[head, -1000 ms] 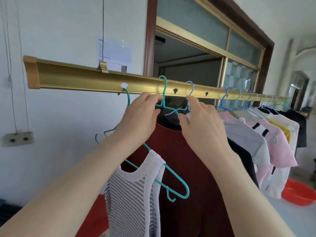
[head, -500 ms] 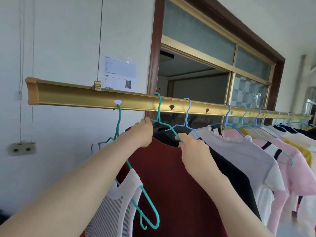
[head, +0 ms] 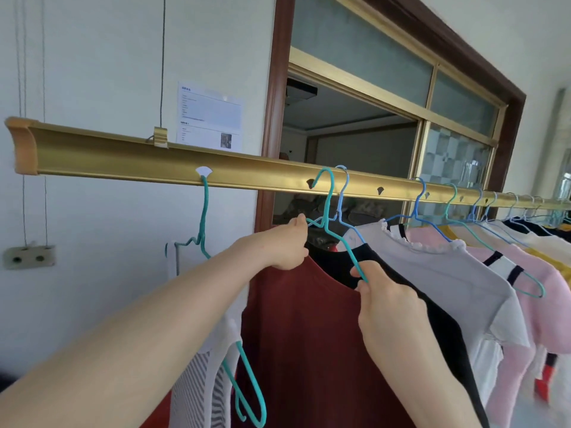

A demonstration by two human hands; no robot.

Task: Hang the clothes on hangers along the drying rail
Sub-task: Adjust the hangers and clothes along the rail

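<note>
Although many shirts already hung on the gold rail, the left hand gripped the red shirt and the right hand pinched its teal hanger, hook at the rail, maybe not yet in.

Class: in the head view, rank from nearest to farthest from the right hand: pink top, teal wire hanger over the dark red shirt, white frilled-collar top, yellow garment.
1. Teal wire hanger, pinched in the right hand.
2. White frilled-collar top, just right.
3. Pink top, further right.
4. Yellow garment, beyond the pink.
</note>
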